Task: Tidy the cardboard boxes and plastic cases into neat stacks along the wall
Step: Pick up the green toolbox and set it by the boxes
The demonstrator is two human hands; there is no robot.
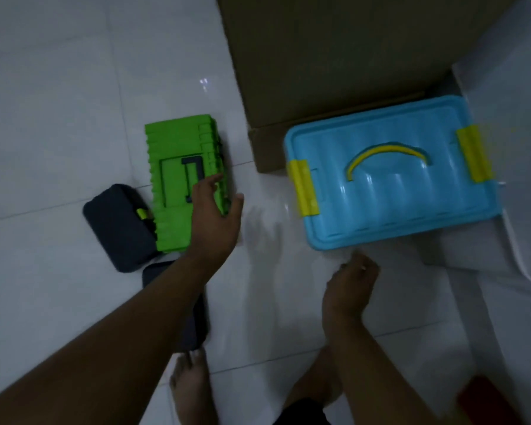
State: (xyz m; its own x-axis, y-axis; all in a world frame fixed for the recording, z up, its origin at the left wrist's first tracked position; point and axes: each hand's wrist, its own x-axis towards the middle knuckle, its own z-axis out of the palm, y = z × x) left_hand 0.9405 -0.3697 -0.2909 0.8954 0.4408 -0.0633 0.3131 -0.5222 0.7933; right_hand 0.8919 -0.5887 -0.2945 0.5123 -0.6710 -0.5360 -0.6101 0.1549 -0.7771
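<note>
My left grip (215, 216) spread wide, empty, over green case (178, 179). My right grip (350, 286) loosely curled, empty, just short of blue box (390, 185).

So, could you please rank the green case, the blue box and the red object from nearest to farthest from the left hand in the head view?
From the left hand:
1. the green case, just under its fingers, on the left.
2. the blue box, to the right, in front of the cardboard box.
3. the red object, far off in the bottom-right corner.
</note>
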